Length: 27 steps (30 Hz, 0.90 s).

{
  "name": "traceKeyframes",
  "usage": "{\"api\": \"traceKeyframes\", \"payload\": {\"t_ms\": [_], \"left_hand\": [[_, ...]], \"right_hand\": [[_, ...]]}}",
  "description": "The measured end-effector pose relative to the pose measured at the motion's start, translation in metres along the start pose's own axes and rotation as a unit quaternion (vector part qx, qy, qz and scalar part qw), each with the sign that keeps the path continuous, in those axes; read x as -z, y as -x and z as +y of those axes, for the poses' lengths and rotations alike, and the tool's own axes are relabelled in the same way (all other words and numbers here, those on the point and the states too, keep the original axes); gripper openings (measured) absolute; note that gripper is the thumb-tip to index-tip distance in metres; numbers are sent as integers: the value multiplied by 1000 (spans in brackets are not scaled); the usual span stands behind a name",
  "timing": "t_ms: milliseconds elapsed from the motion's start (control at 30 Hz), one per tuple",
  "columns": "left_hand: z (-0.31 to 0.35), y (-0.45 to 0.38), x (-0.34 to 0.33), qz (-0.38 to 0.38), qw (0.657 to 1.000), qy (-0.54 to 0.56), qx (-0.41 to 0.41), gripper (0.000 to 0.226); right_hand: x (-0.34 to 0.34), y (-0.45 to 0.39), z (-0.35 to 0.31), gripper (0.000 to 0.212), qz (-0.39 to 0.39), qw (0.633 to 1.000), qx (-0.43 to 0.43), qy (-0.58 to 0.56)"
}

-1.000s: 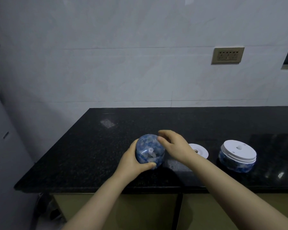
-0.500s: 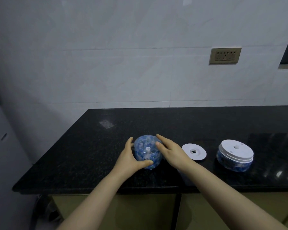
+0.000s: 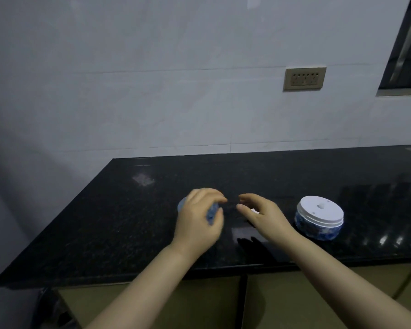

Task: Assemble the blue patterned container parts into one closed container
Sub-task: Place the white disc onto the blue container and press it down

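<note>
My left hand [image 3: 199, 217] is wrapped over the blue patterned bowl part [image 3: 211, 213] on the black countertop [image 3: 119, 222], hiding most of it; only slivers of blue show at its edges. My right hand [image 3: 261, 213] hovers just to the right of the bowl, fingers apart and empty, not touching it. It covers the small white disc [image 3: 255, 211], of which only a white sliver peeks out. Further right stands the other blue patterned part [image 3: 318, 231] with a white ridged top [image 3: 319, 210].
The countertop's front edge runs below my wrists, with cabinet fronts [image 3: 342, 288] underneath. A tiled wall with a socket plate [image 3: 304, 78] rises behind, and a window frame [image 3: 406, 46] sits at the upper right.
My right hand has let go of the bowl and moved right, over the white disc. My left hand has shifted onto the top of the bowl. The camera view has tilted slightly.
</note>
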State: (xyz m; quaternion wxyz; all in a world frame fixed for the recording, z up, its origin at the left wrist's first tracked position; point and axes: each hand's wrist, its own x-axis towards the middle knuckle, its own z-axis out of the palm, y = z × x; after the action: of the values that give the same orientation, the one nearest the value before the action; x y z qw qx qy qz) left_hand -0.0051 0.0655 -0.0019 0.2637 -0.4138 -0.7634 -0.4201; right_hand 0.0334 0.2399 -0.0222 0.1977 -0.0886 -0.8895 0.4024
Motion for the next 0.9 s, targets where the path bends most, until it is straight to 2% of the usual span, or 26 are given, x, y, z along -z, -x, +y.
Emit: {"api": "traceKeyframes", "payload": {"t_ms": [67,167,300,433,533,733,900], "left_hand": [[14,-1,-17,-60,998,17,-30,17],[23,-3,-49,-153,988,14,28,23],[22,-14,-80,-230,959,-70,148,32],[18,-27,-100,-287,920,-201,174,39],[16,-34,-107,-299,908,-221,193,38],[13,-38,-113,-311,889,-111,318,38],[13,-43,-114,-246,886,-6,393,39]], "right_hand": [[9,-1,7,35,12,999,-13,38],[18,-3,18,25,10,991,-25,132],[21,-9,32,24,-8,963,-64,263],[19,-12,39,21,-40,954,-64,290],[17,-11,39,23,-37,959,-70,272],[18,-7,39,22,-47,960,-64,269],[21,-2,40,23,-37,966,-50,250]]}}
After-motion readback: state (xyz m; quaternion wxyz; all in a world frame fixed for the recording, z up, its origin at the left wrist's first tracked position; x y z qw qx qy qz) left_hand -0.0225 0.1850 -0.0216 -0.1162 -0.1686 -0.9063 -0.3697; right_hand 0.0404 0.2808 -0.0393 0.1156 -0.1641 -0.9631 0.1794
